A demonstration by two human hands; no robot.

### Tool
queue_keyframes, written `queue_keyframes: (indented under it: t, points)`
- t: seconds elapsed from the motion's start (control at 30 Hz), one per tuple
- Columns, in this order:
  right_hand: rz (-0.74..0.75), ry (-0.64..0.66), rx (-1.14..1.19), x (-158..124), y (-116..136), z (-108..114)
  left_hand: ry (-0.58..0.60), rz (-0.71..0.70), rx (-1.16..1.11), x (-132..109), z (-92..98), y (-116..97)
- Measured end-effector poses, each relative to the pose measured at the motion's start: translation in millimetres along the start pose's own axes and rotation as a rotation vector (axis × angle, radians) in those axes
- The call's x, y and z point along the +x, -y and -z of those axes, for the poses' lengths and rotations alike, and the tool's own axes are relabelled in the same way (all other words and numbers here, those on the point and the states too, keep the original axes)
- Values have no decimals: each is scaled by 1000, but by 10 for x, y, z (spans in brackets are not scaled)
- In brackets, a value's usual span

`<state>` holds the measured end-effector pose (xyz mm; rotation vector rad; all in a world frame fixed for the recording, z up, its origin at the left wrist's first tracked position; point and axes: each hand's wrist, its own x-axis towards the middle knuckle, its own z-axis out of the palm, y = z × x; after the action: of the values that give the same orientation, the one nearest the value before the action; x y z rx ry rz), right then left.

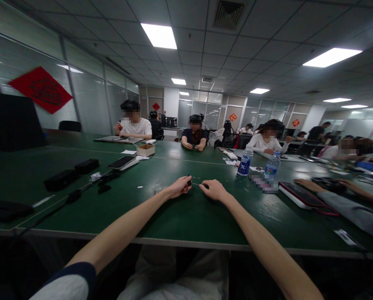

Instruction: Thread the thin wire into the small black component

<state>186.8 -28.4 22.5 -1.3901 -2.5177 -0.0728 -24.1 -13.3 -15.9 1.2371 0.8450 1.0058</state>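
Both my arms stretch out over the green table [180, 216]. My left hand [179, 186] is closed in a pinch on a small dark object [189, 181]. My right hand [214, 189] is closed too, pinching something small and dark at its fingertips. A thin pale strand runs between the two hands, which sit a few centimetres apart, resting on or just above the table top. What the small pieces are is too small to make out.
Two water bottles [245, 161] stand right of my hands, near a phone [299, 194] and a neighbour's forearms [339, 200]. To the left lie a phone [122, 162], black cases [61, 179], cables and a small cardboard box [145, 149]. Several people sit across the table.
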Motion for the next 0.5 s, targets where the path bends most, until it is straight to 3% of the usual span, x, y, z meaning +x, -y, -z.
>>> queue_keyframes:
  t: [0.5]
  points:
    - [5,-21,1,14,-42,-37,-17,16,4,-25,-25,-17]
